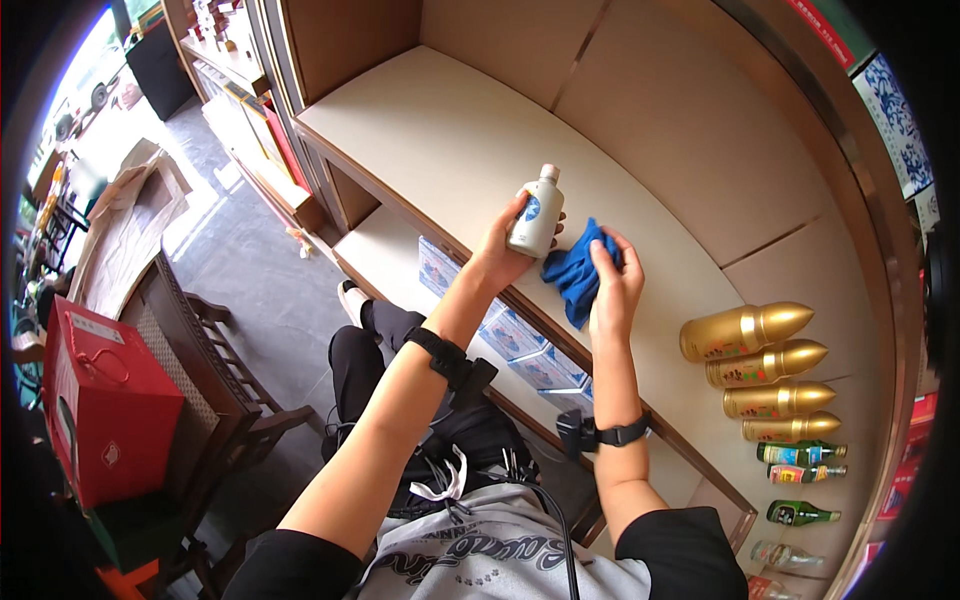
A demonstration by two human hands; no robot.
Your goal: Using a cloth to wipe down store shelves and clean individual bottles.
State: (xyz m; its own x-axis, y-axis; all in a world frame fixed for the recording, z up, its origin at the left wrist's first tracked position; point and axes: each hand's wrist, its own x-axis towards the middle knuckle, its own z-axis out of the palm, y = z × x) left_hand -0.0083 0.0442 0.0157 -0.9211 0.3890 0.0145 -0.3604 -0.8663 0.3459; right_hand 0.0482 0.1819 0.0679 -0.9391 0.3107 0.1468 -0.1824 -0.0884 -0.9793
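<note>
A small white bottle (535, 222) with a blue round emblem and a pale pinkish cap is gripped in my left hand (508, 243), tilted slightly to the right. My fingers wrap around its body from behind. To the right, my right hand (618, 280) pinches a bunched blue cloth (577, 268) between thumb and fingers. Cloth and bottle are close together but look apart. Both hands are above the front part of a cream-coloured shelf (440, 120).
Several gold bullet-shaped bottles (745, 331) and smaller green bottles (803, 513) stand along the shelf's right side. Blue-and-white boxes (512, 335) sit on the level below. At left are a red gift box (110, 400) and a dark wooden chair (215, 400).
</note>
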